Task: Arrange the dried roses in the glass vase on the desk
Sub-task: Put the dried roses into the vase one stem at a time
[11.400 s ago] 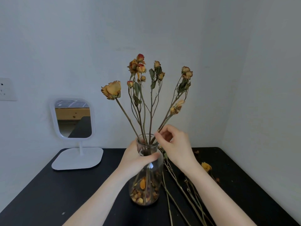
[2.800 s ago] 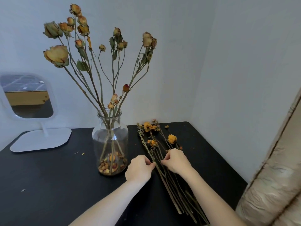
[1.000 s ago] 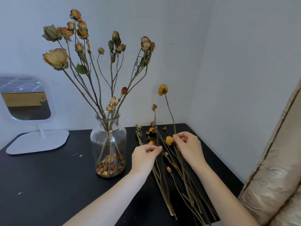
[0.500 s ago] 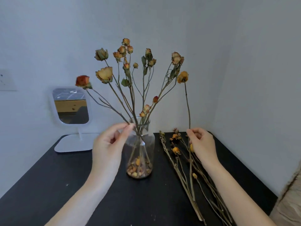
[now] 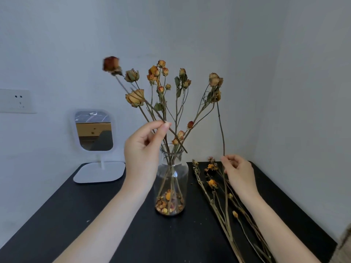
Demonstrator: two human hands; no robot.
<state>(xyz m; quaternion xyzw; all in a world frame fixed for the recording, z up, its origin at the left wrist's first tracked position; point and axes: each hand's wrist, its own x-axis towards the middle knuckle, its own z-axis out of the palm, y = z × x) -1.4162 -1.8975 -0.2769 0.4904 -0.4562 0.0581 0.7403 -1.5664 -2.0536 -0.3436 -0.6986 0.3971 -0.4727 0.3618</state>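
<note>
Head view: dried roses (image 5: 154,71), judged light and brittle, best held mid-stem; left hand (image 5: 144,149), fingers (image 5: 164,126) pinching red rose (image 5: 111,65) above vase (image 5: 171,186); right hand (image 5: 239,174) pinches another stem (image 5: 220,128) right of vase; remainder (image 5: 211,184) on desk (image 5: 95,224).

Left hand (image 5: 142,149): bare, slender fingers. Thumbnail (image 5: 167,125) short, rounded, natural finish.
Right hand (image 5: 239,174): bare, same slim build; nails too indistinct to judge.
Left forearm (image 5: 106,223): bare skin from wrist to bottom frame edge, smooth; outline slightly soft with blur.
Right forearm (image 5: 277,230): same, bare from wrist to bottom edge, sharper outline.
Both wrists bare. Both forearms look broader toward lower edge under wide-angle lens.
</note>
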